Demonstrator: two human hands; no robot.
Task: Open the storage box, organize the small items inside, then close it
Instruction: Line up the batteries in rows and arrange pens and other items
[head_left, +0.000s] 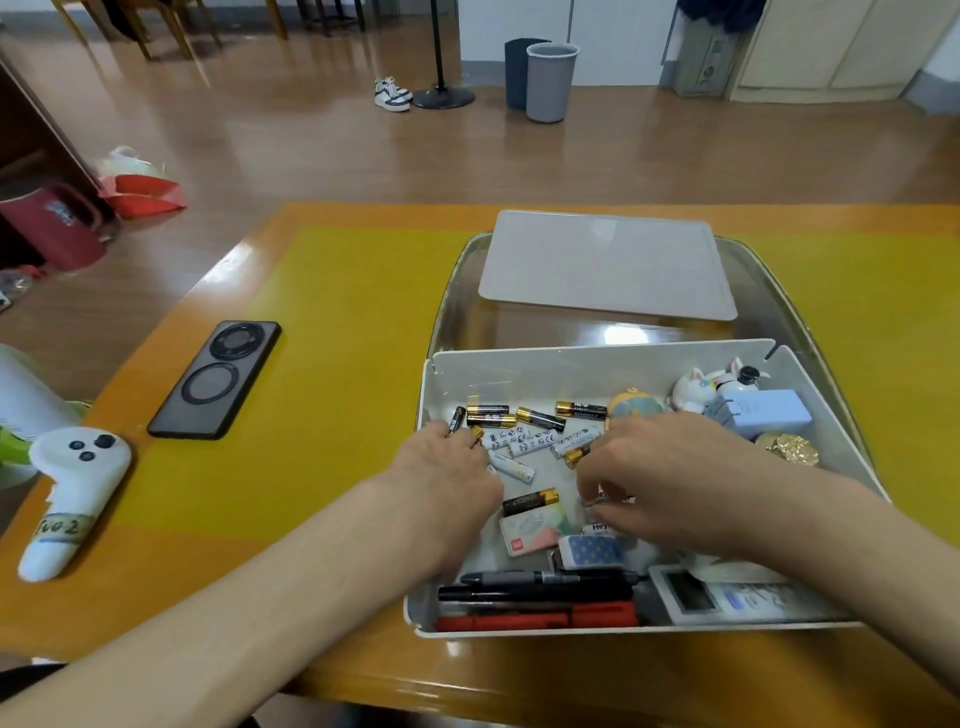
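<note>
The white storage box stands open on the table, and its grey lid lies flat behind it. Several batteries lie loose in the box's far left part. My left hand reaches in over the left wall, and its fingertips pinch a gold-tipped battery. My right hand hovers over the middle of the box with curled fingers pinching a small item that I cannot identify. Pens and markers line the near wall. Small packets lie between my hands.
A clear tray lies under the lid and box. In the box's right part sit toy figures, a pale blue charger, a gold foil ball and a white remote. On the yellow mat at the left are a black phone and a white controller.
</note>
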